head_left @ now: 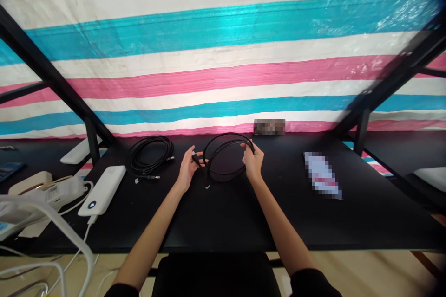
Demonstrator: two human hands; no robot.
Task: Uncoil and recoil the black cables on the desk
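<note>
A black cable (228, 175) is wound in loose loops between my two hands, just above the black table. My right hand (254, 162) grips the bundled loops at their right side, fingers wrapped round them. At the left side, my left hand (187, 169) holds the cable's plug end (195, 158) between thumb and fingers, with the other fingers spread behind it. A small metal-tipped connector (208, 187) shows below the loops. To the left of my left hand lies a second coiled black cable (149, 170), its plug ends resting on the table.
A white power bank (102, 190) with a plugged-in cord lies on the left. Beyond it are a power strip (59, 195) and white tubing (66, 227). A blurred phone-like object (322, 174) lies on the right. Black frame bars (62, 83) flank the striped sheet (223, 69).
</note>
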